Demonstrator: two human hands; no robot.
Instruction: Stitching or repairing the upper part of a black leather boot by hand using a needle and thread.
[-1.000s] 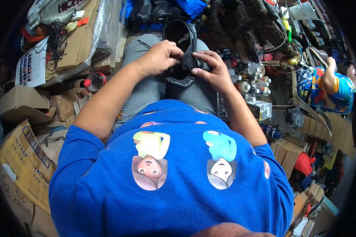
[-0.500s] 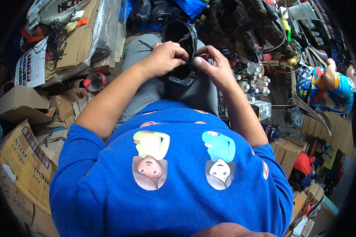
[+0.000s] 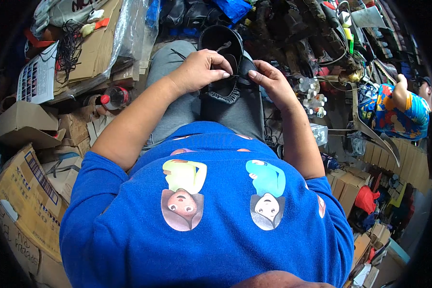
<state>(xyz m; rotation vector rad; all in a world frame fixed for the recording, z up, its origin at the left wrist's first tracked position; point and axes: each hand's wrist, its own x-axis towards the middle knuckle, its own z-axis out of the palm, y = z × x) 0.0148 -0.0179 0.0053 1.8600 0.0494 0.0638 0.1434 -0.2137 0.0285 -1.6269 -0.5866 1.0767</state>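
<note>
A black shoe upper [image 3: 220, 97] rests on my lap between my knees, its opening facing up and its near edge gathered in puckers. My left hand [image 3: 204, 72] is at its left side, thumb and forefinger pinched together over the opening. Whatever sits between those fingertips is too small to name; a thin dark line shows by them. On the other side, my right hand [image 3: 273, 82] pinches a black flap [image 3: 245, 71] of the upper between thumb and fingers and holds it outward. The inside of the upper is dark.
Flattened cardboard [image 3: 93, 53], a red-capped bottle [image 3: 114, 98] and a cardboard box [image 3: 26, 126] lie to the left. Several small bottles [image 3: 314, 103] stand at the right, near a long curved blade-like piece [image 3: 377, 137]. A person in a colourful shirt [image 3: 401, 113] is at far right.
My right hand has shifted right, away from my left, drawing the black flap outward so more of it shows. My left hand has stayed nearly in place.
</note>
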